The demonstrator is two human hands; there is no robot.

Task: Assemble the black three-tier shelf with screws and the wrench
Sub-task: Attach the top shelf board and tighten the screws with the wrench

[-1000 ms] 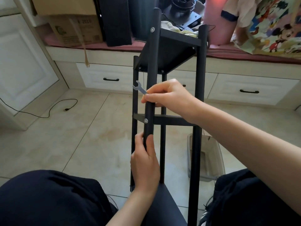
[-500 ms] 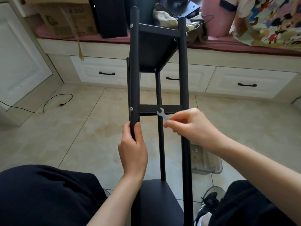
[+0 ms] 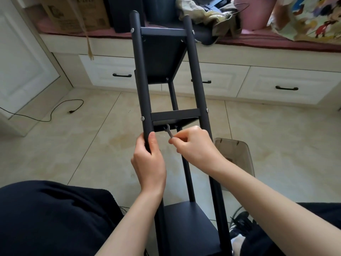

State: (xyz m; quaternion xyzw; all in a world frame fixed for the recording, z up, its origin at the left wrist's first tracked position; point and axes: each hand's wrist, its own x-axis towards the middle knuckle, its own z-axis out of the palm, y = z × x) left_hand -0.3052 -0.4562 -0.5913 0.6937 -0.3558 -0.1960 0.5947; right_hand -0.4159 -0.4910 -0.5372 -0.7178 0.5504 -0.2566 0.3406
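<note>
The shelf [image 3: 162,58] lies tilted across the person's lap, all three tiers mounted; the left hand [image 3: 147,159] grips a post, the right hand [image 3: 195,145] pinches the wrench [image 3: 168,131] under the middle tier, probably final tightening

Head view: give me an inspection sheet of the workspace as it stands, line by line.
Surface: beige tiled floor, stained in places.
Job's things: black three-tier shelf lies tilted toward the person, screws showing at the top and middle tiers; small wrench has its open end up under the middle tier.
Clutter: clear plastic bin on the floor right of the frame; shoe beside the near tier.
Grippers: left hand grips the left front post; right hand pinches the wrench handle.
Cables: black cord with plug lying loose on the floor at left.
Surroundings: white drawers, window seat holding cardboard box and fabrics.
</note>
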